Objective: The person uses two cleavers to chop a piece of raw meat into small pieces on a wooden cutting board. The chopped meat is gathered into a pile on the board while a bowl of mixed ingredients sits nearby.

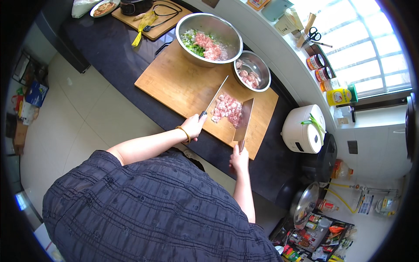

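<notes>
My left hand (193,126) is closed round the dark handle of a narrow kitchen knife (217,94), its blade pointing away from me. In my right hand (239,160) is the handle of a broad cleaver (247,118). Between the two blades a heap of chopped raw meat (228,108) lies on the wooden cutting board (168,85). At the board's far edge stands a large steel bowl (238,37) with minced meat (209,46) and chopped green and white vegetables (191,42). Beside it a smaller steel bowl (266,78) holds raw meat pieces (248,78).
A white rice cooker (301,129) with green onion stalks (315,123) on its lid stands right of the board. Jars (322,73) and scissors (314,34) line the windowsill. At the far left are a second board (126,17) with a cable and a plate of flatbread (104,8).
</notes>
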`<action>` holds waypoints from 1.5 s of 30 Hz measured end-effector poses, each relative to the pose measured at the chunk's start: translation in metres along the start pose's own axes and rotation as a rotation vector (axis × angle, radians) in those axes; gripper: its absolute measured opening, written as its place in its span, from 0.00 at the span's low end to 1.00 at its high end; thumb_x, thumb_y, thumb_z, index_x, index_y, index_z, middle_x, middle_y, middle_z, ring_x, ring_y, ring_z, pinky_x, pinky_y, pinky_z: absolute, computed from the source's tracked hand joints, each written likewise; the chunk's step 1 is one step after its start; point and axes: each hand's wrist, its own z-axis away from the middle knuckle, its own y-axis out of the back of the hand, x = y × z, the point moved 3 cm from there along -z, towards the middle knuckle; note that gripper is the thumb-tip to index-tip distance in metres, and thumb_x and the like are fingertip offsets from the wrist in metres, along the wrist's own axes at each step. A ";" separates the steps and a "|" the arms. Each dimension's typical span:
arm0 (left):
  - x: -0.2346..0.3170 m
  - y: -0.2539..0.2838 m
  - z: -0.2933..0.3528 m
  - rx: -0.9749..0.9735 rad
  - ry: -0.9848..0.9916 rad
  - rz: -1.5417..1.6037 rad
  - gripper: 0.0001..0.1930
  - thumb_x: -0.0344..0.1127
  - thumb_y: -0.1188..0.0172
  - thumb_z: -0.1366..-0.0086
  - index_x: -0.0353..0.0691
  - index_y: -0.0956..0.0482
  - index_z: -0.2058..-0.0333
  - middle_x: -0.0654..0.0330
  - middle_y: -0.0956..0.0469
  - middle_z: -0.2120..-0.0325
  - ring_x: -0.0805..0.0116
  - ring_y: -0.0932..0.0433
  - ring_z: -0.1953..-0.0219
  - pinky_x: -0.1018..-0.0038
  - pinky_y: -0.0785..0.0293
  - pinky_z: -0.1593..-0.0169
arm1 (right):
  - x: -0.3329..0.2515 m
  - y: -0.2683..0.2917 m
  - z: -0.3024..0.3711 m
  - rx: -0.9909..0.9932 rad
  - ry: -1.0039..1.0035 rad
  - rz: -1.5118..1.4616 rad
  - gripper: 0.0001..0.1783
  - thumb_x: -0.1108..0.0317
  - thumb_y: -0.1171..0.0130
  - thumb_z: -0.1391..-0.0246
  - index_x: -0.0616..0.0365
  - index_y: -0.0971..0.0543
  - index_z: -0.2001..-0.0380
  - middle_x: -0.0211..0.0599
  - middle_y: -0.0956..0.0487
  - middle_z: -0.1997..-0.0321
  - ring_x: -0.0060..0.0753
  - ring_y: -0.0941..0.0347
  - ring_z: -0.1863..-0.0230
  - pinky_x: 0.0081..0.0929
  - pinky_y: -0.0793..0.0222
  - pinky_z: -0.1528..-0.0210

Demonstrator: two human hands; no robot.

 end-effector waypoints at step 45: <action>-0.003 0.012 0.001 -0.019 0.036 0.049 0.22 0.55 0.62 0.36 0.38 0.37 0.68 0.64 0.37 0.84 0.78 0.38 0.88 0.79 0.35 0.86 | -0.004 -0.008 -0.007 -0.060 -0.052 -0.331 0.15 0.54 0.55 0.43 0.54 0.38 0.74 0.28 0.39 0.88 0.20 0.44 0.93 0.21 0.45 0.92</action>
